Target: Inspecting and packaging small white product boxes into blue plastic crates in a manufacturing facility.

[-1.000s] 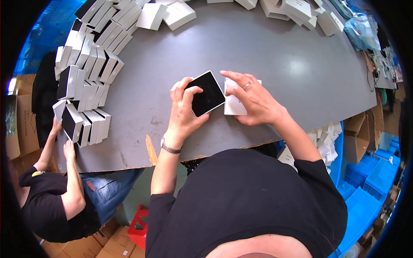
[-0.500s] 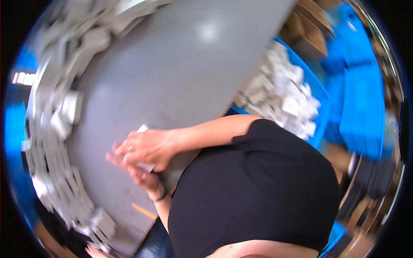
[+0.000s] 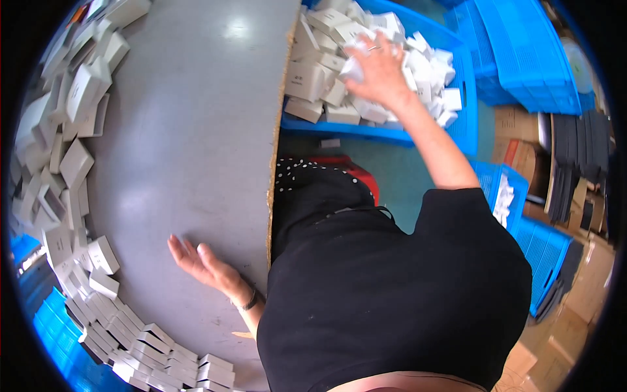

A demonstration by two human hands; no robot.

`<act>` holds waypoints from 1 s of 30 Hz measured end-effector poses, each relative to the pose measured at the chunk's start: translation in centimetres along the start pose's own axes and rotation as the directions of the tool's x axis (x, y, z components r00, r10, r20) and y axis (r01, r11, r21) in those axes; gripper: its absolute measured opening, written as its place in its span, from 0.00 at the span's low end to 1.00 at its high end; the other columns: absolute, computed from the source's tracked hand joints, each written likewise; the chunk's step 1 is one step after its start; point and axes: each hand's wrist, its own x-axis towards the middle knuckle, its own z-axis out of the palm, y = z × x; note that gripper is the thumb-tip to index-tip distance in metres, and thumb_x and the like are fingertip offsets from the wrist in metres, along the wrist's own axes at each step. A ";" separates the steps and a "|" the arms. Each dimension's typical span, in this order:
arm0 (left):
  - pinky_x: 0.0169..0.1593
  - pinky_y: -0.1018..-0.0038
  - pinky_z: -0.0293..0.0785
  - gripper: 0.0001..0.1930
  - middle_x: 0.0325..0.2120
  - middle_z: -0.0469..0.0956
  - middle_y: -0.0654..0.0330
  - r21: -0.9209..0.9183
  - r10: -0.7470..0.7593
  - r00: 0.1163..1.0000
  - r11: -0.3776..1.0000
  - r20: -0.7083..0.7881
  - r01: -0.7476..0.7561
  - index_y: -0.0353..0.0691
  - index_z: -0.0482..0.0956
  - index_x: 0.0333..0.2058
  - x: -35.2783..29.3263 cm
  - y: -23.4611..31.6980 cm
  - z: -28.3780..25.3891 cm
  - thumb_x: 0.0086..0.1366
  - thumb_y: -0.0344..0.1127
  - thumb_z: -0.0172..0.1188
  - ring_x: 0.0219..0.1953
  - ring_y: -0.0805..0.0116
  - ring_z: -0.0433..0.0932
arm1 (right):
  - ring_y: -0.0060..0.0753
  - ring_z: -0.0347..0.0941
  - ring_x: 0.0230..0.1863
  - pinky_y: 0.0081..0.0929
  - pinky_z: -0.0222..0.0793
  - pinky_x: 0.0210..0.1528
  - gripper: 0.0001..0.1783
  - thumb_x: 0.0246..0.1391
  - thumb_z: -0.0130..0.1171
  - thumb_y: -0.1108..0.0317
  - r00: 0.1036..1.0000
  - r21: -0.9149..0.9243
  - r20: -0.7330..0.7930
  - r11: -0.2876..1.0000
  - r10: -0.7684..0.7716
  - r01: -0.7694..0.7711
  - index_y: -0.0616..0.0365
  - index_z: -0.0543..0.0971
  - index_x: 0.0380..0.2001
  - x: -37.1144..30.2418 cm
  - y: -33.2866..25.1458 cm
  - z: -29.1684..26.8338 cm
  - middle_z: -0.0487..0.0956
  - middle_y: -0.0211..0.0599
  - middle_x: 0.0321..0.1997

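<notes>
My right hand (image 3: 380,70) reaches out over a blue crate (image 3: 375,132) heaped with small white boxes (image 3: 343,112). Its fingers are spread, and a white box (image 3: 351,69) lies between the thumb and the fingers, touching or just beneath them; a firm grip on it does not show. Palm partly up, my left hand (image 3: 208,266) hovers at the grey table (image 3: 189,130) with fingers apart and nothing in it. A dark band circles the left wrist.
White boxes (image 3: 81,98) pile loosely along the table's far left side, and rows of them (image 3: 147,353) stand at lower left. The table's worn edge (image 3: 272,189) runs beside my body. Blue crates (image 3: 529,52) and cardboard boxes (image 3: 578,277) stand on the right.
Both hands were together over the table around a small white item. My right hand has moved away to the crate; the left stays over the table, now empty. My view has turned.
</notes>
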 end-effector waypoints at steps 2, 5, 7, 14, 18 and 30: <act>0.74 0.54 0.48 0.34 0.70 0.55 0.48 0.020 0.104 0.974 0.994 0.200 -0.110 0.29 0.53 0.69 0.7 0.1 2.6 0.68 0.33 0.52 0.73 0.53 0.52 | 0.56 0.48 0.76 0.73 0.47 0.67 0.39 0.42 0.69 0.46 0.995 0.053 0.002 0.994 0.095 -0.095 0.34 0.74 0.61 -1.1 3.5 3.9 0.61 0.42 0.73; 0.74 0.54 0.47 0.42 0.71 0.52 0.45 0.157 0.229 0.842 0.926 0.489 -0.343 0.33 0.52 0.71 2.7 1.2 6.9 0.64 0.42 0.63 0.74 0.49 0.50 | 0.55 0.43 0.78 0.76 0.41 0.69 0.41 0.45 0.68 0.43 0.994 0.110 0.038 0.988 0.106 -0.110 0.27 0.70 0.65 -1.9 4.4 9.5 0.56 0.43 0.76; 0.74 0.52 0.46 0.46 0.71 0.52 0.43 0.238 0.305 0.716 0.801 0.628 -0.549 0.35 0.53 0.71 4.2 2.4 10.7 0.61 0.46 0.67 0.74 0.46 0.50 | 0.52 0.44 0.78 0.73 0.41 0.70 0.38 0.49 0.67 0.48 0.996 0.136 0.076 0.989 0.049 -0.059 0.21 0.69 0.65 -2.8 4.3 12.8 0.53 0.45 0.77; 0.73 0.47 0.43 0.45 0.70 0.52 0.37 0.392 0.302 0.563 0.472 0.769 -0.790 0.37 0.53 0.71 8.0 5.0 20.2 0.62 0.50 0.64 0.73 0.41 0.50 | 0.51 0.60 0.69 0.58 0.53 0.67 0.25 0.56 0.60 0.58 0.978 0.340 -0.013 0.920 0.210 -0.193 0.49 0.76 0.57 -18.4 7.5 16.8 0.69 0.47 0.65; 0.74 0.48 0.39 0.43 0.72 0.49 0.40 0.369 0.336 0.523 0.426 0.783 -0.826 0.40 0.53 0.72 10.1 5.3 22.4 0.61 0.43 0.63 0.75 0.43 0.47 | 0.44 0.65 0.63 0.51 0.59 0.62 0.11 0.55 0.57 0.59 0.924 0.388 0.096 0.841 0.370 -0.377 0.53 0.81 0.35 -21.0 6.6 20.9 0.79 0.39 0.47; 0.75 0.52 0.44 0.45 0.70 0.51 0.38 0.143 0.310 0.199 0.193 0.930 -0.971 0.37 0.59 0.68 8.1 8.3 36.7 0.54 0.41 0.69 0.74 0.40 0.45 | 0.41 0.67 0.63 0.44 0.65 0.53 0.08 0.47 0.58 0.60 0.892 0.342 -0.036 0.844 0.451 -0.413 0.49 0.79 0.21 -18.5 7.2 21.4 0.78 0.31 0.36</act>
